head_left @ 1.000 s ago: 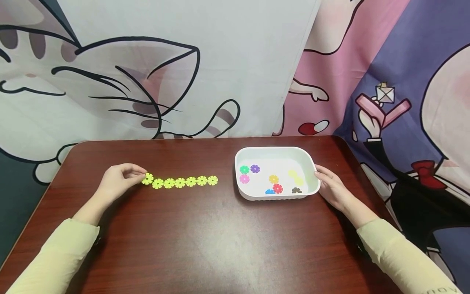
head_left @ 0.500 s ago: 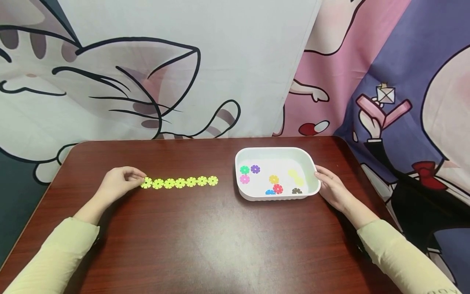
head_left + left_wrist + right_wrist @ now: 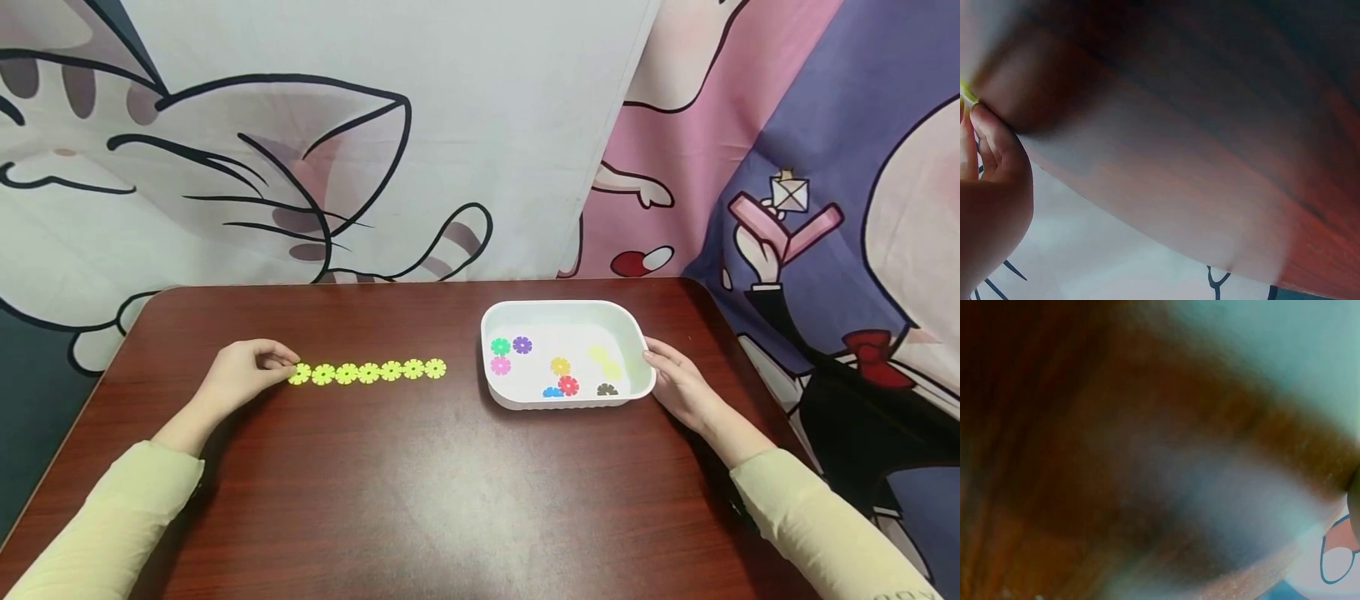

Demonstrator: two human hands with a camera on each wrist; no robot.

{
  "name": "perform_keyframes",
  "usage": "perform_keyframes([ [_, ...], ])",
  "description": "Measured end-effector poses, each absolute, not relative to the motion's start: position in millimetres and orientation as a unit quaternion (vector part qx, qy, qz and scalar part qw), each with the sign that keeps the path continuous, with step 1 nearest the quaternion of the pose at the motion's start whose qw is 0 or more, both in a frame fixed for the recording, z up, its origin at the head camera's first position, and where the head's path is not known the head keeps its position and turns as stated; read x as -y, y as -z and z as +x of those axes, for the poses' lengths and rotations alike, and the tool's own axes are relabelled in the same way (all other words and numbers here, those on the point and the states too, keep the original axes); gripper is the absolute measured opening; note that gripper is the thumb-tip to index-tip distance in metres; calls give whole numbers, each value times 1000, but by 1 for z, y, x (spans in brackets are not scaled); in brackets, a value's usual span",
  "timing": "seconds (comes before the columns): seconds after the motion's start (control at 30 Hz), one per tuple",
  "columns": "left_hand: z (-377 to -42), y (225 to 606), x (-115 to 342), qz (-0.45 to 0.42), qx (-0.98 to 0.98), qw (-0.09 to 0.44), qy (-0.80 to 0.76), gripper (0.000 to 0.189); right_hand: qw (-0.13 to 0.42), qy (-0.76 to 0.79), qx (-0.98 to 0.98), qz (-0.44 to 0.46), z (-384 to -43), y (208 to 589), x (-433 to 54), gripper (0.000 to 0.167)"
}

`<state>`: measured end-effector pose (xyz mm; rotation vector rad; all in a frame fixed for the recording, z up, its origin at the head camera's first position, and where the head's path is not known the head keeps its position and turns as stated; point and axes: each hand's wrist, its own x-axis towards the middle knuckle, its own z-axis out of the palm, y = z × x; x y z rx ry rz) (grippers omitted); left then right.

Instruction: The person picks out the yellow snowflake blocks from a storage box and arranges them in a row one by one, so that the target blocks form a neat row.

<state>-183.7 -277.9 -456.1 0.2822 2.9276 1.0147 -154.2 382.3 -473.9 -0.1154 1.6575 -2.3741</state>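
My left hand (image 3: pixel 243 372) pinches the leftmost yellow-green flower-shaped disc (image 3: pixel 299 374) between thumb and fingers. In the left wrist view, the fingertips meet a sliver of that disc (image 3: pixel 969 94) at the left edge. Several matching flower-shaped discs (image 3: pixel 368 373) run rightward from it in one nearly straight row on the table. On the right, my right hand (image 3: pixel 682 385) grips the right end of a white plastic tray (image 3: pixel 637 385). Inside lie loose discs, among them a green one (image 3: pixel 500 346), a purple one (image 3: pixel 522 345) and a red one (image 3: pixel 568 386).
The brown wooden table (image 3: pixel 420 500) ends at a far edge just behind the row and tray. A cartoon-printed cloth (image 3: pixel 480 125) hangs beyond that edge. The right wrist view is mostly blurred, with the tray's pale wall (image 3: pixel 1297 344) at the upper right.
A second ago the leftmost disc sat slightly higher and tilted. My left hand has lowered it into line with the row and now stays still. The right hand and tray hold their place.
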Motion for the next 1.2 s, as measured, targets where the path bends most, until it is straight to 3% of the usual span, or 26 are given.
perform_keyframes([
  [1.2,-192,450,271,90,-929,31,-357,18,120,812,-570,-24,-153,472,-381,38],
])
